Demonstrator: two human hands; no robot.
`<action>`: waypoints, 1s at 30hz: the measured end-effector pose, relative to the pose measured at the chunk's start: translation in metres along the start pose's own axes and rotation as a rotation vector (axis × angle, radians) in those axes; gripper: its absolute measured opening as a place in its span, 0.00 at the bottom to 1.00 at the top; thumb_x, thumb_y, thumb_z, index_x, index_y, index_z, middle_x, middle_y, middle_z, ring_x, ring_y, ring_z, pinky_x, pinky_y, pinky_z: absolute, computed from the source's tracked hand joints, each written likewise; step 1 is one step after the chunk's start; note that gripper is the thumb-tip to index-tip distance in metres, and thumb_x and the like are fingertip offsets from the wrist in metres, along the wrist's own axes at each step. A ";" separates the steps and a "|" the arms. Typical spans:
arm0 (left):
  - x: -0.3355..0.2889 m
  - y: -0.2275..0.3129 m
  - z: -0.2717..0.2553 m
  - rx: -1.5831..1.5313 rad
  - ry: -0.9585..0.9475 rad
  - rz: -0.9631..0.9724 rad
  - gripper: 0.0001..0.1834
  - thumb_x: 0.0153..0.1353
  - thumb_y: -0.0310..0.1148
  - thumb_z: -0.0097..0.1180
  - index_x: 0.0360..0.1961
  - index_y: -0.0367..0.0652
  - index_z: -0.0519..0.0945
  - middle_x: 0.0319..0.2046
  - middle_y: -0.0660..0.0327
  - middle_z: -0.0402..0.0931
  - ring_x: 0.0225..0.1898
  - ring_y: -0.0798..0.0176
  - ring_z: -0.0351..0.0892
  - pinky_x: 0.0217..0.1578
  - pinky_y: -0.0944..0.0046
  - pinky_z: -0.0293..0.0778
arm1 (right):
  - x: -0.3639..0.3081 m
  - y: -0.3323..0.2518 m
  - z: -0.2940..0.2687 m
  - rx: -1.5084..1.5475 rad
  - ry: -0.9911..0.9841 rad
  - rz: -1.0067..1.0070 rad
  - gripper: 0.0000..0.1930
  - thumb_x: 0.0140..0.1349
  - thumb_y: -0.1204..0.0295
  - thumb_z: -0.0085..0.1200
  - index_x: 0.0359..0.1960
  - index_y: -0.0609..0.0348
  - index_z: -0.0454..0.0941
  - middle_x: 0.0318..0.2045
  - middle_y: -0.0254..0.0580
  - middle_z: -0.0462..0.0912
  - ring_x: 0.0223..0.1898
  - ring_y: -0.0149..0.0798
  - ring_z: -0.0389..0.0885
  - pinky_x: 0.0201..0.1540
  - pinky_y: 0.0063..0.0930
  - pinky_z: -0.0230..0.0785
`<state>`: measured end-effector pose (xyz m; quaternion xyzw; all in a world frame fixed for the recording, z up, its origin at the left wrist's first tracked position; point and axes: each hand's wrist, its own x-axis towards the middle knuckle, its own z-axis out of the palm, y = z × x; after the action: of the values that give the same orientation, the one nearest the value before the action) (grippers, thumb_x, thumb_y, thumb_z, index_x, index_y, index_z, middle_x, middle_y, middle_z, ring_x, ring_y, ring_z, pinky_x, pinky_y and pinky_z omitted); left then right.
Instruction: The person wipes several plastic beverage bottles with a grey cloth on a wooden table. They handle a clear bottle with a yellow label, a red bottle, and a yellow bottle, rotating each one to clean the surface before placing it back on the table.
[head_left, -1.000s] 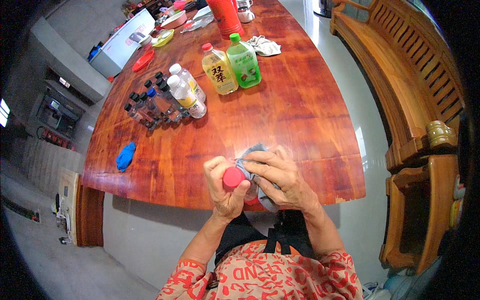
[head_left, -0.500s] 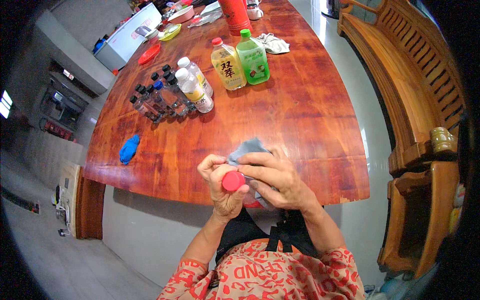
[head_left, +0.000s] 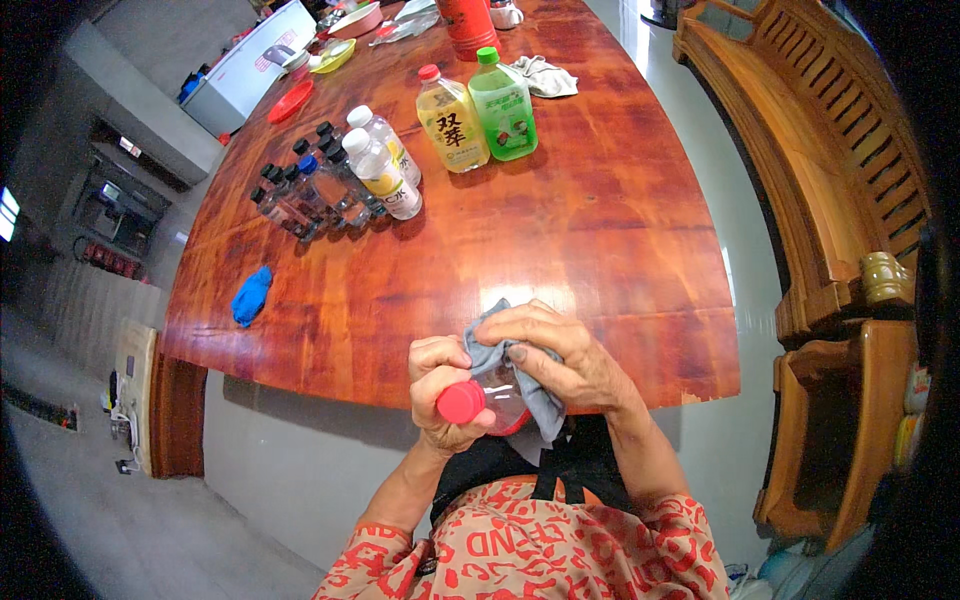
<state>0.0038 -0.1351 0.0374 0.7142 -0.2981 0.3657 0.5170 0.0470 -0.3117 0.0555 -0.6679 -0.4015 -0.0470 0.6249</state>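
Left hand: fingers curled around the neck of a clear plastic bottle with a red screw cap, held just off the near edge of the glossy reddish-brown wooden counter, in front of the person's chest, cap pointing toward the camera. Right hand: fingers closed over a crumpled grey cloth, pressing it against the body of the same bottle; the cloth wraps the bottle's right side and hangs a little below it. Counter, far left: a cluster of small dark-capped clear bottles, with two white-capped clear plastic bottles touching its right side. Counter, far centre: a yellow drink bottle with a red cap and a green drink bottle with a green cap, standing upright side by side. Just beyond them: a crumpled pale cloth. Near the left edge of the counter: a blue crumpled object, well apart from the rest. Right of the counter: a carved wooden bench.
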 end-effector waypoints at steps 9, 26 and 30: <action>0.001 0.001 0.003 -0.036 -0.024 0.090 0.25 0.55 0.49 0.63 0.41 0.46 0.64 0.40 0.49 0.75 0.43 0.45 0.75 0.45 0.44 0.73 | -0.023 0.089 0.005 0.127 -0.071 0.469 0.14 0.65 0.69 0.45 0.44 0.65 0.78 0.42 0.45 0.81 0.46 0.38 0.77 0.54 0.32 0.67; -0.019 0.004 -0.008 0.105 0.020 0.080 0.26 0.55 0.58 0.57 0.41 0.55 0.61 0.45 0.52 0.65 0.47 0.51 0.65 0.47 0.49 0.69 | -0.010 -0.018 0.017 0.007 0.059 -0.118 0.15 0.53 0.76 0.55 0.44 0.60 0.78 0.45 0.45 0.80 0.47 0.47 0.75 0.54 0.41 0.63; -0.016 0.005 -0.009 0.073 0.029 0.030 0.26 0.56 0.59 0.56 0.42 0.56 0.60 0.47 0.52 0.64 0.50 0.49 0.63 0.49 0.45 0.68 | -0.009 0.003 0.020 0.097 0.027 -0.003 0.15 0.56 0.73 0.53 0.46 0.61 0.78 0.45 0.47 0.79 0.49 0.47 0.75 0.56 0.40 0.63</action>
<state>-0.0112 -0.1273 0.0287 0.7227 -0.2877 0.3941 0.4895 0.0340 -0.2985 0.0432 -0.6356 -0.3957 -0.0373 0.6618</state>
